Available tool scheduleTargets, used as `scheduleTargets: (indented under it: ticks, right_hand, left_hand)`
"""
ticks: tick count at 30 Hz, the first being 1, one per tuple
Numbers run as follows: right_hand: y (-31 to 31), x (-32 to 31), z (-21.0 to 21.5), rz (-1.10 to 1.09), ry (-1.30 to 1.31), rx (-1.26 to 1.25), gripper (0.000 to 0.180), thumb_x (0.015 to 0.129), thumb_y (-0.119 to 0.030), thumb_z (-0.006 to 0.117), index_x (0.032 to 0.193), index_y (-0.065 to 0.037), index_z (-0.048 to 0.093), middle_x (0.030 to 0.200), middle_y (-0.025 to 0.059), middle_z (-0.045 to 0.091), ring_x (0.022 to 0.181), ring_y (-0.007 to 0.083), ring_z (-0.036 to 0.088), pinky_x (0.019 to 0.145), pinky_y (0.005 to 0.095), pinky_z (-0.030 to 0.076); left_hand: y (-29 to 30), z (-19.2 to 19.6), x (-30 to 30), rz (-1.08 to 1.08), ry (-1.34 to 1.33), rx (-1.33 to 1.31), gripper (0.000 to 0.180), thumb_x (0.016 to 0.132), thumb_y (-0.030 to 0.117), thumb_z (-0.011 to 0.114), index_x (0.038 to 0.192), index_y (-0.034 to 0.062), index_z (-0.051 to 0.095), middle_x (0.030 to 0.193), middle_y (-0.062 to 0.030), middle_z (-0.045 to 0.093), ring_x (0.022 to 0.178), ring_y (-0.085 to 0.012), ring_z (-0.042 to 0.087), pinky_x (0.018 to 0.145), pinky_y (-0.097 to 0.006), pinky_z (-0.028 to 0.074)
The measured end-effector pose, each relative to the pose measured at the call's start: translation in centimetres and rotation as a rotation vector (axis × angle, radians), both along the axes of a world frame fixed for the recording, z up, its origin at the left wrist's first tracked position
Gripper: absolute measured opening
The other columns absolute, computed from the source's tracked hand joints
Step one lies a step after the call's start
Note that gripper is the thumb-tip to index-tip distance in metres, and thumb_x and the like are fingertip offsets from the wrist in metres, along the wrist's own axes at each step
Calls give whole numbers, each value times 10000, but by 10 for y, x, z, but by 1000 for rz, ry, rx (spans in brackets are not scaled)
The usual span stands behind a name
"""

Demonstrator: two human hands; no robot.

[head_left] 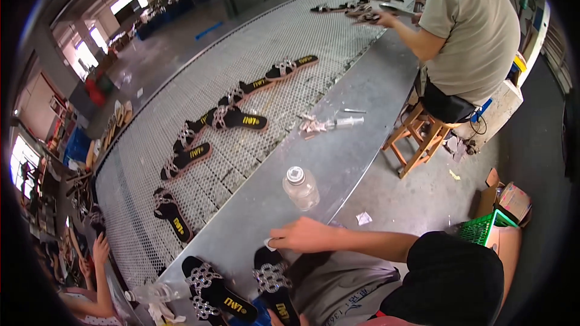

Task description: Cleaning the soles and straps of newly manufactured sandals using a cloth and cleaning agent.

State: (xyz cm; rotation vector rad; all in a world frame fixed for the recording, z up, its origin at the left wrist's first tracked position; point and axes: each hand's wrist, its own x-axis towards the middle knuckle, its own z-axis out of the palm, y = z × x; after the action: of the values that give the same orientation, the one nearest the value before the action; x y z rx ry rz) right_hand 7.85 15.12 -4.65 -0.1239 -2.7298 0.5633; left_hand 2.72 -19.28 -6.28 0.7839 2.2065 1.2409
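Nearby, at the far left edge, another person's raised hand [99, 247] showed beside the metal mesh conveyor [241, 72], where black sandals with silver chain straps lay in a loose row; the closest of these, a single sandal [172, 212], sat near the conveyor's lower end. On the smooth steel table edge [356, 139] in front of the wearer, 2 more sandals rested side by side: the left sandal [217, 293] and the right sandal [275, 284], toes pointing away from the camera. Only 1 hand of the wearer was in view, the right hand [302, 235], reaching in from the right with fingers curled loosely around a small white scrap, just above and touching the right sandal's heel end. Whether the left hand was open or closed I cannot tell, as it was out of view. A clear plastic bottle [300, 187] stood upright just beyond the hand. Farther right, a co-worker [471, 24] sat on a wooden stool [420, 136], and a green basket [480, 226] lay on the floor.
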Motion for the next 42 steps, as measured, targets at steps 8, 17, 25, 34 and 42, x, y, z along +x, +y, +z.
scheduleTargets:
  ticks: [8,17,25,34,42]
  right_hand:
    - [2,-3,2,-210,-5,-141,492,803,-57,669,1287,-119,612,1104,86,591,847,330,692,663,445,571]
    - [27,5,-10,-337,279,-335,289,885,49,608,1149,-23,701,1020,155,660,909,399,672,773,441,545]
    - [10,3,-2,-226,230,-346,265,899,67,611,1144,6,693,974,169,632,875,400,660,764,411,534]
    - [4,5,-2,-262,219,-194,260,899,72,617,1125,-20,705,971,132,639,809,352,664,697,422,529]
    - [3,2,2,-270,197,-141,264,891,69,635,1117,-42,715,955,108,636,756,323,660,628,412,514]
  left_hand:
    - [7,29,-7,11,37,-89,830,920,361,779,1575,1,416,1537,-251,494,1385,-405,504,1172,-452,384]
    - [249,118,-122,149,576,495,665,823,154,813,1403,-51,562,1197,-265,670,1110,-449,662,961,-473,534]
    - [366,116,-256,-35,723,-261,538,885,507,708,1092,12,754,1040,-221,756,1060,-440,717,862,-529,584]
    - [166,103,-100,56,1131,-163,359,921,327,712,1154,54,726,1175,-85,722,1172,-320,643,1007,-496,475]
    - [96,51,-80,361,868,-529,977,844,435,838,1539,-85,389,1412,-269,558,1154,-392,658,900,-419,579]
